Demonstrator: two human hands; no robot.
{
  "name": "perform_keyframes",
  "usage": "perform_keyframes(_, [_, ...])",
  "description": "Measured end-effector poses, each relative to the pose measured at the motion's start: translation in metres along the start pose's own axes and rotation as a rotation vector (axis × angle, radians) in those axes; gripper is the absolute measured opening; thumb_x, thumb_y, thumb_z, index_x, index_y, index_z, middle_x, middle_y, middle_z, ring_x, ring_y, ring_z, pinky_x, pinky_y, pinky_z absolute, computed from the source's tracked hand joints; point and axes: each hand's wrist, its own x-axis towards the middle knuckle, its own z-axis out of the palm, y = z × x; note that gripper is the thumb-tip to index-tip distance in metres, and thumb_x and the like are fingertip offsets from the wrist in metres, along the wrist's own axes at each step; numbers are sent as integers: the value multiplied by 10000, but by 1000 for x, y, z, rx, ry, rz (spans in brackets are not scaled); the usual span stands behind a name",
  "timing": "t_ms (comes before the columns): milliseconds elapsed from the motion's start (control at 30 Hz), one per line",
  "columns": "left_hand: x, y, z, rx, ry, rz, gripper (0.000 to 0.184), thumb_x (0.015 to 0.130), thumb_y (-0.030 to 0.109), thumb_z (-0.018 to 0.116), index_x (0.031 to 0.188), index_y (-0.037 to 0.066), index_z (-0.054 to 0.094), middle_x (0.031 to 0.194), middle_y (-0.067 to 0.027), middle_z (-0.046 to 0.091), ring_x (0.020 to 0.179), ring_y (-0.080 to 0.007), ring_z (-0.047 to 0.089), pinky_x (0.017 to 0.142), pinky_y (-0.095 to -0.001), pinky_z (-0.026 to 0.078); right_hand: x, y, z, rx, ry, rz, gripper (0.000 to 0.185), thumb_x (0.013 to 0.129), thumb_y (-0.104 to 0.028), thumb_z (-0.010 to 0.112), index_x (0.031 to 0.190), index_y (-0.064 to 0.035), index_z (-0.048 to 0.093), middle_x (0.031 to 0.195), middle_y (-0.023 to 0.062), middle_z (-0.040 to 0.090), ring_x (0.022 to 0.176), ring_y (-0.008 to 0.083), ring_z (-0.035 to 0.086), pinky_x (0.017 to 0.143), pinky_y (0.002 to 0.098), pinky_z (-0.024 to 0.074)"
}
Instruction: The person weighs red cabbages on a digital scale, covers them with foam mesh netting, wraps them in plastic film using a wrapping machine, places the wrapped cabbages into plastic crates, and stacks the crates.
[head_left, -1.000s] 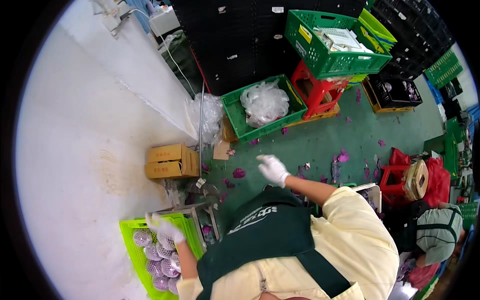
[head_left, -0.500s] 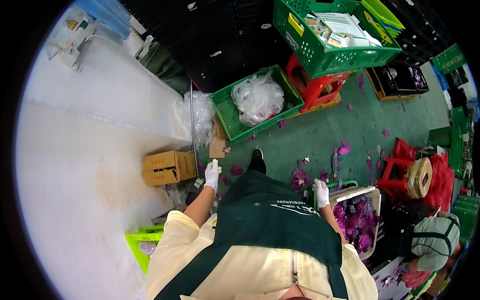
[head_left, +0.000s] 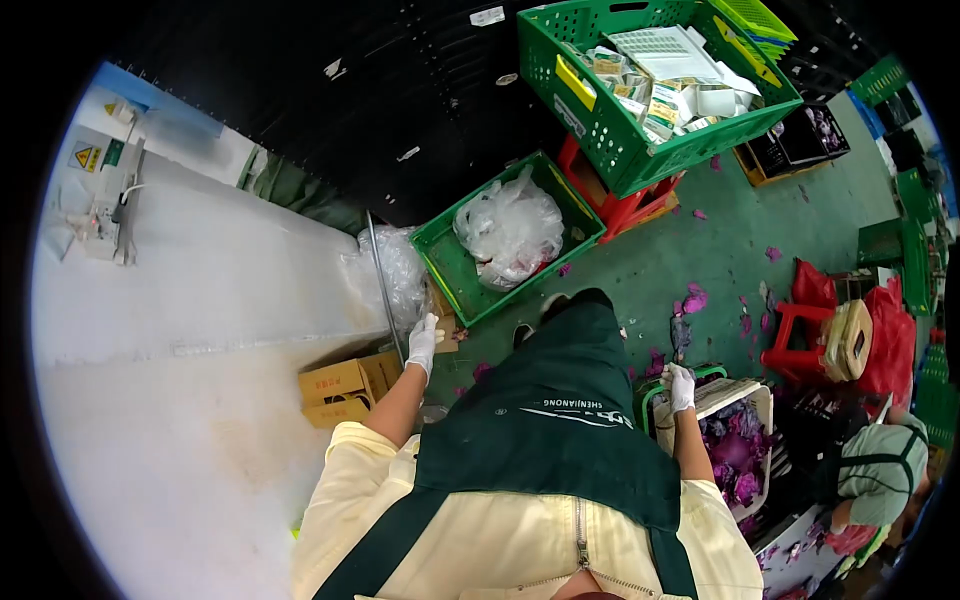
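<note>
My left hand [head_left: 424, 343], in a white glove, hangs free with its fingers apart, near a metal rod [head_left: 384, 285] and an open cardboard box [head_left: 345, 388]. My right hand [head_left: 680, 387], gloved too, has loosely bent fingers, and I see nothing in it. It is above the near edge of a pale crate [head_left: 765, 470] filled with purple leaves [head_left: 735, 455]. Ahead on the floor is a green crate [head_left: 470, 310] with crumpled clear plastic bags [head_left: 512, 228] in it.
A larger green crate [head_left: 660, 165] of small packages rests on a red stool [head_left: 640, 205]. White panels [head_left: 180, 400] border the left. Purple scraps [head_left: 695, 298] litter the green floor. At right are another red stool [head_left: 795, 345], red bags [head_left: 885, 345] and a person [head_left: 885, 470] bending.
My view has moved forward, bringing the green crates nearer. My right hand has shifted right in view, closer over the leaf crate. My left hand stays at nearly the same place in view.
</note>
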Motion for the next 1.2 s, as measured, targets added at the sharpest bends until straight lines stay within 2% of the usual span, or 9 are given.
perform_keyframes(100, [-8, 38, 18, -24, -5, 3, 483, 970, 444, 469, 1117, 8, 616, 980, -118, 658, 799, -194, 648, 699, -303, 525, -11, -23, 17, -57, -47, -14, 252, 937, -289, 557, 1103, -110, 620, 821, 28, 649, 640, 116, 585, 547, 263, 437])
perform_keyframes(267, [5, 46, 48, 65, -69, -1, 484, 948, 467, 489, 1097, 26, 620, 967, -128, 649, 801, -210, 641, 696, -347, 525, 13, 3, 17, -4, -119, -124, 233, 956, -258, 502, 1067, -101, 634, 779, 22, 651, 592, 121, 599, 461, 252, 416])
perform_keyframes(333, [-30, 91, 66, -54, -2, -213, 481, 942, 466, 501, 1102, 26, 612, 943, -113, 637, 798, -195, 621, 697, -359, 517, 4, 12, 8, 61, -183, -43, 220, 944, -249, 509, 1048, -100, 632, 781, 27, 650, 592, 125, 596, 471, 263, 426])
perform_keyframes(500, [17, 114, 107, -126, 84, 416, 304, 984, 275, 491, 1110, 14, 581, 939, -102, 629, 809, -173, 605, 734, -306, 511, -26, 11, -16, 6, -35, 120, 195, 910, -240, 549, 1014, -93, 626, 716, 10, 591, 568, 124, 556, 483, 281, 425])
perform_keyframes(667, [-66, 306, 167, -180, 171, 934, 277, 1011, 187, 422, 1112, -28, 566, 987, -123, 654, 843, -190, 638, 810, -309, 515, 51, 14, -64, 57, 83, 105, 138, 894, -155, 561, 956, -41, 609, 724, 66, 601, 559, 172, 559, 518, 314, 473])
perform_keyframes(833, [-135, 449, 282, -204, 11, 1159, 255, 999, 160, 440, 1095, -30, 581, 953, -106, 649, 821, -177, 627, 764, -298, 495, 114, -77, -114, 137, 117, 35, 153, 925, -169, 527, 996, -57, 605, 716, 72, 611, 540, 164, 557, 497, 303, 466])
perform_keyframes(967, [-157, 519, 414, -190, -133, 1111, 216, 984, 139, 470, 1080, -15, 586, 1042, -84, 590, 931, -154, 560, 828, -283, 454, 179, -132, -184, 152, 110, 52, 166, 938, -228, 544, 1019, -97, 606, 731, 27, 617, 547, 101, 550, 462, 259, 405])
perform_keyframes(1067, [-146, 564, 509, -307, -436, 840, 298, 972, 235, 512, 1167, 12, 539, 1012, -68, 622, 852, -139, 614, 754, -268, 495, 210, -162, -252, 121, 156, 30, 206, 938, -297, 535, 1016, -122, 613, 763, 1, 634, 598, 96, 576, 504, 280, 418])
perform_keyframes(1200, [-122, 612, 612, -301, -471, 726, 313, 952, 230, 545, 1202, 43, 541, 958, -63, 641, 793, -117, 613, 707, -264, 503, 253, -217, -320, 166, 259, 54, 184, 907, -273, 579, 1026, -136, 614, 770, 0, 645, 593, 98, 580, 503, 268, 419])
